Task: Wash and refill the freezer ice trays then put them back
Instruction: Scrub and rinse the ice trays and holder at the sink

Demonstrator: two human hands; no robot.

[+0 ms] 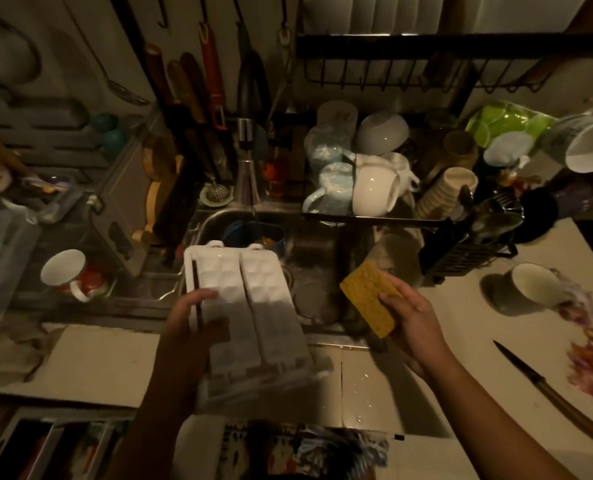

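The white ice trays (250, 306) are being gripped along their left edge by the left hand (193, 318), over the sink's (319, 237) front rim. A yellow sponge (369, 303) is being grasped by the right hand (411, 318), just beside the trays.

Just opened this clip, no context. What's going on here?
A person stands at a kitchen sink. The left hand holds the white ice trays over the sink's front edge. The right hand grips a yellow sponge beside them, apart from the trays. Scrubbing looks about to start.
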